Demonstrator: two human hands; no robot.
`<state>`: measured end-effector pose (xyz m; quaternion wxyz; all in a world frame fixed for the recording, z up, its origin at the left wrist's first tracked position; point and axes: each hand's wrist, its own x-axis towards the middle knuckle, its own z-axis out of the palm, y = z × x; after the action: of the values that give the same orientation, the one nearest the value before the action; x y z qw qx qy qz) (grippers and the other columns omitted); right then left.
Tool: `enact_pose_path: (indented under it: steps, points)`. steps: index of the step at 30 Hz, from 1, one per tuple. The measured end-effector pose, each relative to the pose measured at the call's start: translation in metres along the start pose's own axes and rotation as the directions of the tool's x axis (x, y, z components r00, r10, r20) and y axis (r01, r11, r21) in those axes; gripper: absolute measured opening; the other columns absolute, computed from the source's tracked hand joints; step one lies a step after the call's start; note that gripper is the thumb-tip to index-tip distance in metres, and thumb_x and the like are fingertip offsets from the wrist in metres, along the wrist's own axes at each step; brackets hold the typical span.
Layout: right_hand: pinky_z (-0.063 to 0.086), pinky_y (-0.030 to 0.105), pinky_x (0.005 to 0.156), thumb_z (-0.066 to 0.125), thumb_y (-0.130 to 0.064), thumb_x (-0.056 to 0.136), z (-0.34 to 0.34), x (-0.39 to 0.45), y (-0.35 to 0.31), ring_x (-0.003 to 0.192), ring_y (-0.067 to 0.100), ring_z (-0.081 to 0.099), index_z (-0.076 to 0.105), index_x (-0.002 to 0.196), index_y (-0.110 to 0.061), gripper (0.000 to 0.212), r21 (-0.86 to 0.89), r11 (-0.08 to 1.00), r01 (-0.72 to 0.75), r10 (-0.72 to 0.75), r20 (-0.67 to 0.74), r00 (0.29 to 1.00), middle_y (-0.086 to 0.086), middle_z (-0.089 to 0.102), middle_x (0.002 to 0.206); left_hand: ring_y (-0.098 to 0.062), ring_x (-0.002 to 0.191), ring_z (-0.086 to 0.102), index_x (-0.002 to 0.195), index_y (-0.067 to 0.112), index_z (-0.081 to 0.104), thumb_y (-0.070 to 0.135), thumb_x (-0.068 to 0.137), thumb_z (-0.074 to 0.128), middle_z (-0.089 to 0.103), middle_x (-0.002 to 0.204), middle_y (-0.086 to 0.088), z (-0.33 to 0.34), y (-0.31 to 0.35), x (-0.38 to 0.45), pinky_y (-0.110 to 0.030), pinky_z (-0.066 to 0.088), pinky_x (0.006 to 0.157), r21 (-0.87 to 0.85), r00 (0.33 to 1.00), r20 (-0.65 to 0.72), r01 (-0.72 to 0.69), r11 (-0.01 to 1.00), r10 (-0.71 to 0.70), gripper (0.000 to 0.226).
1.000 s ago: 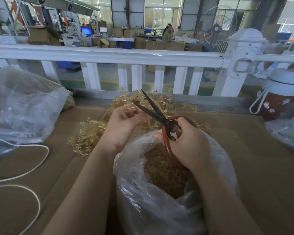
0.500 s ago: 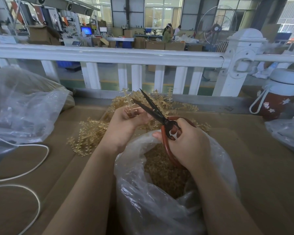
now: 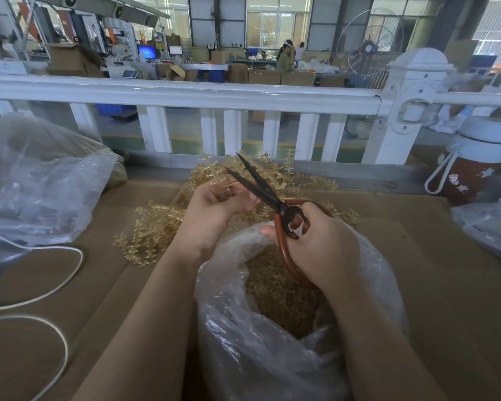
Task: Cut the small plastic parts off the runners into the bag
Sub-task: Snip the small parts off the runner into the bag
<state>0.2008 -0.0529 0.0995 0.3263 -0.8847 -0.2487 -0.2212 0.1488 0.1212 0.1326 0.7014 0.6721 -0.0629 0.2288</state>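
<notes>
Amber plastic is filling the middle of the cardboard-covered table, and the left hand is curling its fingers round one runner, holding it up just beyond the mouth of the clear bag. Right beside it, the right hand is gripping the red-handled scissors, fingers wrapped through and round the loops, and the dark blades are standing apart in a narrow V with their tips pointing toward the far edge. The runner's stem is lying right at the blades; whether it is sitting between them or just behind, I cannot tell. Down below the hands, the bag is sitting at the near edge, gaping open, with a heap of cut parts showing inside it. Behind the hands, a pile of runners is sprawling from the table's middle toward the far edge, where a white railing is running across. Over at the left edge, a big crumpled plastic bag is slumping, and a white cord is looping across the cardboard in front of it. At the far right corner a red bottle with a white lid is standing upright, and another plastic bag is lying near the right edge.
</notes>
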Motion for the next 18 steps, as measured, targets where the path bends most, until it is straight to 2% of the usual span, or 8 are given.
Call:
enact_pose_path:
  steps: [3, 6, 10, 12, 15, 18]
  points:
    - [0.035, 0.012, 0.056, 0.031, -0.098, 0.063, -0.0009, 0.0006, 0.0005, 0.066, -0.005, 0.047, 0.051, 0.086, -0.034, 0.071, -0.033, 0.999, -0.001, 0.001, 0.003, 1.000, -0.027, 0.053, 0.077, -0.012, 0.078, 0.067, 0.079, 0.024, 0.078, 0.001, 0.088, 0.068, 0.075, 0.083, 0.000, -0.0014, -0.0020, 0.0008, -0.019, 0.053, 0.074, 0.030, 1.000, -0.014, -0.025, 0.999, 0.025, 0.027]
    - [0.037, 0.013, 0.057, 0.032, -0.097, 0.062, -0.0020, 0.0004, 0.0001, 0.069, -0.001, 0.052, 0.057, 0.089, -0.029, 0.077, -0.048, 0.999, -0.008, 0.009, 0.016, 1.000, -0.023, 0.059, 0.082, -0.014, 0.080, 0.067, 0.079, 0.022, 0.078, 0.000, 0.087, 0.068, 0.076, 0.085, -0.002, -0.0026, -0.0018, 0.0011, -0.019, 0.053, 0.074, 0.026, 1.000, -0.007, -0.010, 1.000, 0.011, 0.025]
    - [0.034, 0.011, 0.057, 0.034, -0.096, 0.063, -0.0033, 0.0007, -0.0005, 0.071, -0.002, 0.050, 0.056, 0.090, -0.031, 0.074, -0.032, 0.999, -0.006, 0.007, 0.026, 1.000, -0.027, 0.054, 0.085, -0.009, 0.084, 0.070, 0.080, 0.024, 0.079, 0.009, 0.082, 0.074, 0.077, 0.087, 0.000, -0.0045, -0.0015, 0.0006, -0.016, 0.052, 0.073, 0.015, 1.000, -0.004, 0.018, 1.000, -0.018, 0.016]
    - [0.037, 0.014, 0.057, 0.034, -0.096, 0.064, -0.0024, 0.0006, -0.0004, 0.072, -0.002, 0.051, 0.056, 0.090, -0.031, 0.074, -0.036, 0.999, 0.000, 0.001, 0.023, 1.000, -0.027, 0.054, 0.085, -0.010, 0.084, 0.071, 0.085, 0.015, 0.077, 0.010, 0.080, 0.075, 0.076, 0.087, -0.001, -0.0055, -0.0027, 0.0011, -0.016, 0.052, 0.073, 0.039, 1.000, -0.020, 0.016, 0.999, -0.015, 0.008]
    - [0.041, 0.018, 0.058, 0.034, -0.096, 0.063, -0.0022, 0.0018, -0.0001, 0.071, -0.002, 0.052, 0.054, 0.088, -0.031, 0.072, -0.040, 0.999, 0.001, 0.000, 0.031, 1.000, -0.026, 0.054, 0.083, -0.018, 0.089, 0.071, 0.093, 0.001, 0.073, 0.003, 0.084, 0.073, 0.076, 0.092, -0.009, -0.0062, -0.0058, 0.0029, -0.020, 0.053, 0.076, 0.111, 0.999, -0.043, 0.001, 0.994, 0.004, 0.009]
    - [0.033, 0.013, 0.055, 0.031, -0.097, 0.061, -0.0029, 0.0026, -0.0006, 0.064, -0.009, 0.043, 0.050, 0.085, -0.033, 0.071, -0.056, 0.998, -0.003, 0.005, 0.041, 0.999, -0.027, 0.049, 0.079, -0.023, 0.093, 0.072, 0.096, -0.002, 0.073, -0.001, 0.086, 0.070, 0.076, 0.097, -0.012, -0.0061, -0.0064, 0.0028, -0.022, 0.055, 0.079, 0.158, 0.999, -0.033, -0.017, 0.987, 0.023, 0.010]
